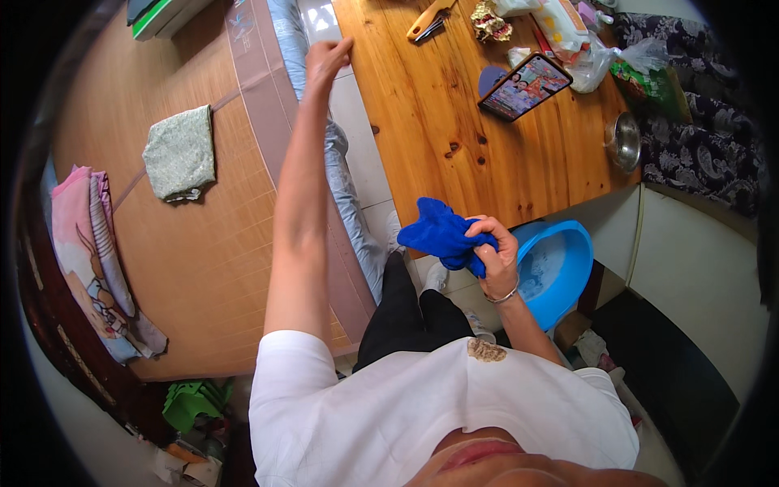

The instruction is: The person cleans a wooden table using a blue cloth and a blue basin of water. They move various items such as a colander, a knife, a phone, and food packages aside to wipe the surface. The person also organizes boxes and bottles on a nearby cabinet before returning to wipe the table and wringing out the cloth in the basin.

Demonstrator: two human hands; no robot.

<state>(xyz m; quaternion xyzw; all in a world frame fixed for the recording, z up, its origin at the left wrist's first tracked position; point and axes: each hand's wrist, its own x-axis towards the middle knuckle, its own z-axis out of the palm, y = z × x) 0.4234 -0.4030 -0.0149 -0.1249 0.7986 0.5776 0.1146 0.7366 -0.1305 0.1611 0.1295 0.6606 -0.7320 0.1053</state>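
My right hand (498,259) grips a bunched bright blue cloth (439,234) in front of my body, by the near corner of the wooden table (420,146). One loose end of the cloth sticks out to the left. My left arm is stretched far forward, with my left hand (327,61) beside the table's left edge. Its fingers are curled and slightly blurred, so whether they pinch anything is unclear. Just past my right wrist, a light blue plastic basin (563,286) holds sudsy water.
A phone (526,86) is propped up on the table, its screen lit. Farther along lie an orange-handled tool (429,21) and plastic bags (590,64); a metal bowl (624,143) sits at the right edge. To the left, a bed with a woven mat (201,262) bears a folded grey-green cloth (181,152).
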